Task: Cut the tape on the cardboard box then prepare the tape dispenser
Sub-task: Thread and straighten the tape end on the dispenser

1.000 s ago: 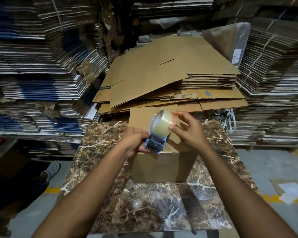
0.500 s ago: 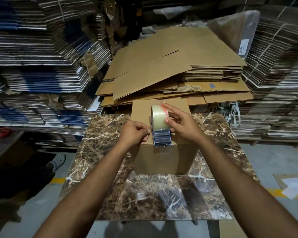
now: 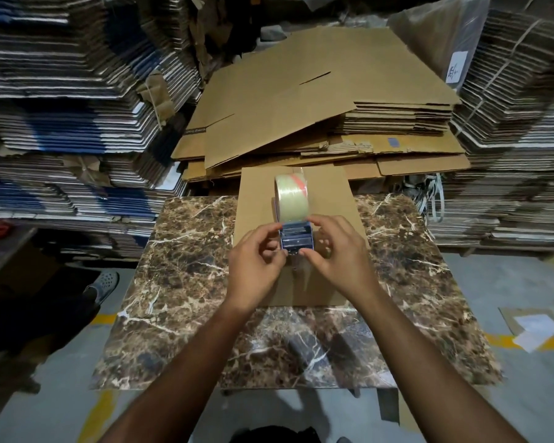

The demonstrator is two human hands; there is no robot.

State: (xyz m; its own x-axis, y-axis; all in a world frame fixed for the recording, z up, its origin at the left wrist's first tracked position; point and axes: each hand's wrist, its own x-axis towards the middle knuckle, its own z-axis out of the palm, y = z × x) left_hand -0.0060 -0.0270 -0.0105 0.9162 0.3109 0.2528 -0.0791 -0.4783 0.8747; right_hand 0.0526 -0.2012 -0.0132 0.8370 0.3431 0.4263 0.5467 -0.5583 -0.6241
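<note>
**Dispenser gripped in both hands over box**

Stacks (image 3: 61,91) of flattened cardboard fill the 9 o'clock side. The left hand (image 3: 256,263) has its fingers pinched on the dispenser's (image 3: 296,233) left edge. The dispenser stands on the closed box (image 3: 296,193), at centre, roll (image 3: 291,198) toward 12 o'clock. The box sits on the marble table (image 3: 173,298). The right hand (image 3: 339,254) has fingers curled against the dispenser's right side, thumb at its near end. Flat sheets (image 3: 317,100) lie at 12 o'clock.
</note>
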